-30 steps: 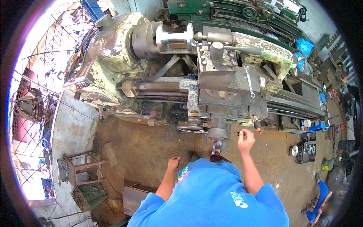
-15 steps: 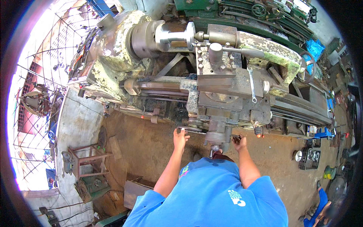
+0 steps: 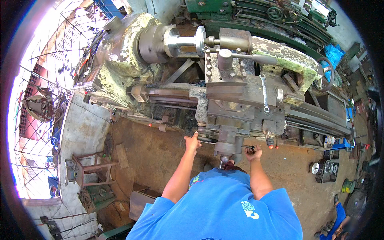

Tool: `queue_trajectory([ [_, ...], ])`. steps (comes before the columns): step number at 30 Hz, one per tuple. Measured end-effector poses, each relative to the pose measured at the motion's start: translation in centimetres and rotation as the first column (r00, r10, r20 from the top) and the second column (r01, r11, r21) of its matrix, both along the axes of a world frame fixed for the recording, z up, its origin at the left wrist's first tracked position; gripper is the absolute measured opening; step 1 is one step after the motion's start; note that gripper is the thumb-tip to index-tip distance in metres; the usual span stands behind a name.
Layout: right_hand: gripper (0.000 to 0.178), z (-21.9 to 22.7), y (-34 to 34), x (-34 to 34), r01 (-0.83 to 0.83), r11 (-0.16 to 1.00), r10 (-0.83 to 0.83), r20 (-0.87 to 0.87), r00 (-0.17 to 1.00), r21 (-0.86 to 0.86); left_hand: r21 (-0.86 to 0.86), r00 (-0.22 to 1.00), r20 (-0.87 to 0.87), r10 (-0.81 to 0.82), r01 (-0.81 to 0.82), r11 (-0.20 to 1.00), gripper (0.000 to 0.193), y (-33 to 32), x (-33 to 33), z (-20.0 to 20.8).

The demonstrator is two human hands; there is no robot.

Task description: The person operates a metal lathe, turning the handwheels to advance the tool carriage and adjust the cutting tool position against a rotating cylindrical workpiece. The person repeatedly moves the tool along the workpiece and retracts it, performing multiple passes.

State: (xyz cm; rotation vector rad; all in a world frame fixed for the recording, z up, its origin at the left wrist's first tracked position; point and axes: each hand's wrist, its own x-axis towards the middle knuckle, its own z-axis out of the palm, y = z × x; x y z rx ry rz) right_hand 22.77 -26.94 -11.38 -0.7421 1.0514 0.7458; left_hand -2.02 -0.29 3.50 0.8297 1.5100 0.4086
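Note:
At the front of a worn metal lathe, my left hand (image 3: pixel 193 143) has its fingers closed at the rim of the carriage handwheel (image 3: pixel 207 133), thumb pointing up. To the right, my right hand (image 3: pixel 253 153) curls around a short lever with a black knob (image 3: pixel 252 148). Between them juts the cross-slide housing (image 3: pixel 226 145). Above it sits the tool post (image 3: pixel 225 60) with its bolts and clamping handle. A shiny flanged metal workpiece (image 3: pixel 185 41) spans from the chuck (image 3: pixel 153 45) to the tailstock centre (image 3: pixel 209 41).
A combination wrench (image 3: pixel 265 94) lies on the carriage. Behind stands a green machine (image 3: pixel 256 16) beside a blue plastic bag (image 3: pixel 334 56). A metal-framed stand (image 3: pixel 94 168) is on the left floor; black crates (image 3: pixel 329 170) are at right. Another person's blue-clothed limb (image 3: pixel 338 218) shows lower right.
The carriage with its tool post has shifted slightly left, towards the chuck. My left hand has risen a little at the handwheel. The black knob by my right hand now shows more clearly.

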Motion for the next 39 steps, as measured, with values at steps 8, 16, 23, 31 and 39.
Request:
queue_trajectory([
  [8, 0.044, 0.7, -0.1, -0.3, 0.024, 1.000, -0.024, -0.006, 1.000, 0.019, -0.024, 0.999, 0.037, 0.012, -0.011, 1.000, 0.081, 0.4, -0.1, -0.9],
  [16, 0.037, 0.2, -0.6, 0.7, -0.060, 0.994, 0.073, 0.154, 0.985, -0.086, -0.076, 0.997, 0.063, 0.040, -0.035, 0.997, 0.082, 0.3, 0.2, -0.1],
  [23, 0.023, 5.3, -1.5, 4.2, 0.098, 0.347, 0.656, 0.316, 0.685, -0.933, -0.049, 0.999, 0.002, 0.051, -0.051, 0.997, 0.069, 0.4, 0.9, -0.5],
  [31, 0.005, 17.9, 0.1, 4.5, 0.268, 0.862, 0.323, 0.874, 0.362, -0.430, -0.077, 1.000, 0.004, -0.024, 0.025, 0.997, 0.056, 1.5, 0.4, -1.5],
  [39, 0.013, 21.7, 2.8, 2.3, 0.371, 0.543, 0.779, 0.617, 0.111, -0.753, -0.150, 0.998, 0.040, -0.044, 0.049, 0.988, 0.054, 2.8, -0.5, -2.7],
])
